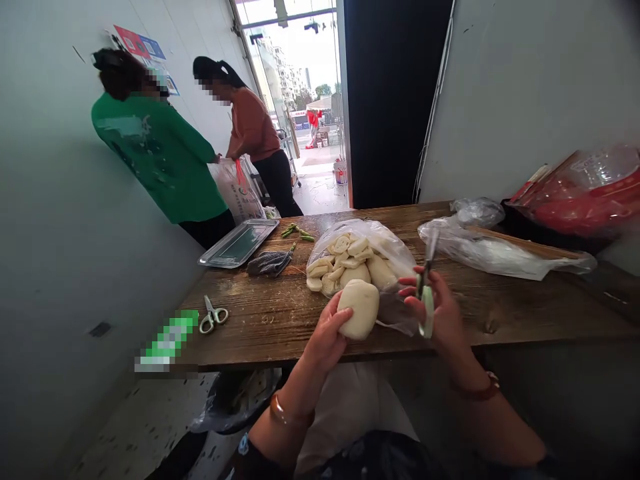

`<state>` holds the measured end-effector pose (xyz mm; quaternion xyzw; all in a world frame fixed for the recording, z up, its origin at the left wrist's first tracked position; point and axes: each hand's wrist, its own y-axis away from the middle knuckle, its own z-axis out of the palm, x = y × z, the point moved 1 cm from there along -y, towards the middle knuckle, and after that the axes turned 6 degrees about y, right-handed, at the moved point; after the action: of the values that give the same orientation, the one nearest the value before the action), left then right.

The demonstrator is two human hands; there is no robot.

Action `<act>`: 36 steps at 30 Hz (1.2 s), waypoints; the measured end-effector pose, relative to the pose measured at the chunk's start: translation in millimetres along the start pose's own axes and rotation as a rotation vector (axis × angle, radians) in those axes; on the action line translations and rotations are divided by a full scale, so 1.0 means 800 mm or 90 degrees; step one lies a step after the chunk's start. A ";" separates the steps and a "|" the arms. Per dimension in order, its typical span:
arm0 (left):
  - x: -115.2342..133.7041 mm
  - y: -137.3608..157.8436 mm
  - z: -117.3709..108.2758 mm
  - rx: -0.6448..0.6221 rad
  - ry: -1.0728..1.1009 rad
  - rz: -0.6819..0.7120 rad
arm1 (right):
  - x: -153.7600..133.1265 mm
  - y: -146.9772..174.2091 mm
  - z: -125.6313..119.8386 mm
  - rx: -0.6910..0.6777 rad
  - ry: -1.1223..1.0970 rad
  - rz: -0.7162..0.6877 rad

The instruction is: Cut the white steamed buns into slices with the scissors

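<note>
Item: one pale, rounded, dough-like piece, held above the near edge of the table. Grip: the left hand closed on its left and lower side, thumb across the front. The right hand, apart from the piece and to its right, grips green-handled scissors, blades upward, fingers partly spread.

Step in hand, as judged: piece presented, scissors at the ready but not touching it. Next move, if the blades are used, calls for a firm left grip and fingertips clear of the edges.

Just beyond the left grip: clear bag, open toward it, with more pale pieces. Farther out, leftward: second scissors, dark cloth, green stalks, metal tray. Beyond the right grip, rightward: crumpled plastic, red packaging. Well beyond the left grip: two people, one in a green top, one in an orange top.

Obscured: the piece's underside, behind the left fingers; the bag's depth. The raised blades blur; whether they stand parted is perhaps not to be told. Red packaging smeared at the margin.
</note>
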<state>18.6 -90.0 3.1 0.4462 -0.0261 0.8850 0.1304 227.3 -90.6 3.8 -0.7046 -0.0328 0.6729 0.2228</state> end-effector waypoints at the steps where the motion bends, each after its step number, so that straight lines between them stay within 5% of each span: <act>1: -0.001 -0.003 0.007 -0.005 -0.004 0.015 | 0.006 0.001 0.005 -0.037 -0.009 0.007; 5: -0.013 -0.018 0.036 -0.030 -0.070 0.080 | 0.041 0.004 0.017 -0.092 0.011 0.040; 11: -0.027 -0.032 0.056 -0.021 -0.425 0.232 | 0.071 0.007 0.010 -0.105 -0.018 0.100; 14: -0.019 -0.039 0.047 -0.011 -0.516 0.279 | 0.076 0.007 0.006 -0.099 -0.084 0.117; 18: 0.004 -0.056 0.011 0.148 -0.551 0.353 | 0.081 0.004 0.006 -0.051 -0.145 0.131; 24: 0.018 -0.075 -0.025 0.167 -0.737 0.316 | 0.087 0.001 0.007 -0.018 -0.178 0.153; 30: 0.011 -0.075 -0.015 0.234 -0.759 0.255 | 0.088 0.006 0.007 -0.030 -0.184 0.160; 36: -0.012 -0.084 -0.002 0.265 -0.813 0.292 | 0.085 0.009 0.008 -0.042 -0.121 0.119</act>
<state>40.3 -26.9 -10.2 0.8765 -0.0214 0.4425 -0.1882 225.5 -71.8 -62.1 -0.6448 -0.0099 0.7529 0.1318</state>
